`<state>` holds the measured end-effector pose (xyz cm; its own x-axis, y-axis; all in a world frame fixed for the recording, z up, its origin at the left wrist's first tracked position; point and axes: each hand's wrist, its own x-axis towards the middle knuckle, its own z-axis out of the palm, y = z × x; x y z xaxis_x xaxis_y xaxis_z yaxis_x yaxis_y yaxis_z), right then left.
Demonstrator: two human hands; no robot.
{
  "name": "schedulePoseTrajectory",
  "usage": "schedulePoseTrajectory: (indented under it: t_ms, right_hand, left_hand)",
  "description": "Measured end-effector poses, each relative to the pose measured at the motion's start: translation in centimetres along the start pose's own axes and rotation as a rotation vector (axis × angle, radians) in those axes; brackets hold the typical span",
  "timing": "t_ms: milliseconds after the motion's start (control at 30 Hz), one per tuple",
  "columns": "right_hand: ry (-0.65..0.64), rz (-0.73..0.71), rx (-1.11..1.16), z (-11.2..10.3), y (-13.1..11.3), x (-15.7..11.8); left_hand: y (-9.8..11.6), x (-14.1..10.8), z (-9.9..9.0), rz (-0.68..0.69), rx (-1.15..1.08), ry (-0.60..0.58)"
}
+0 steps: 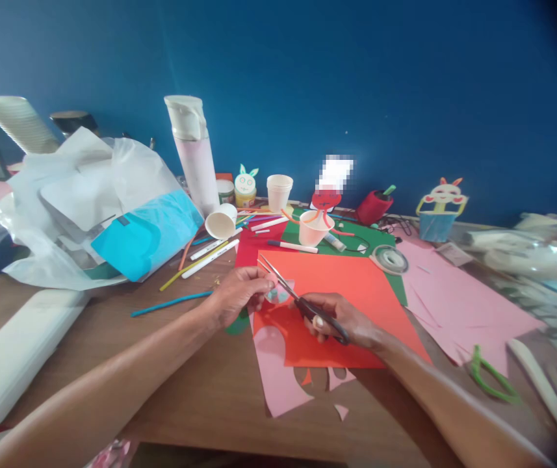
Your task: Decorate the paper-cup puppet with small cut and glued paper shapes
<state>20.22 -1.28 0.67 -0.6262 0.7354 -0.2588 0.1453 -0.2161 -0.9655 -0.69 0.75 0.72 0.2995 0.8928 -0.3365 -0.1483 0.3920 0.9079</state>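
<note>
Black-handled scissors are gripped in my right hand, their blades parted and pointing up and left. My left hand pinches a small pale piece with bluish spots, close beside the blades; its exact shape is blurred. Both hands are over an orange sheet, which lies on green and red paper. A cut pink paper sticks out below the orange sheet, with small pink and orange scraps near it.
A white cup with a red figure stands behind the orange sheet. Markers and a tipped cup lie behind my left hand. At left is a plastic bag; at right, pink sheets, a tape roll and a green pipe cleaner.
</note>
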Motion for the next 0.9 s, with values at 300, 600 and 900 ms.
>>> schedulePoseTrajectory:
  t_ms: [300, 600, 900]
  right_hand:
    - [-0.003, 0.0, -0.016, -0.07, 0.02, -0.13]
    - [0.027, -0.002, -0.01, 0.3, -0.57, -0.25]
    - [0.021, -0.011, 0.027, 0.2, -0.31, -0.28]
  left_hand:
    - [0.27, 0.1, -0.38, 0.017, 0.134, -0.019]
    - [0.58, -0.01, -0.5, -0.018, 0.087, -0.052]
    - [0.78, -0.08, -0.42, -0.043, 0.038, -0.069]
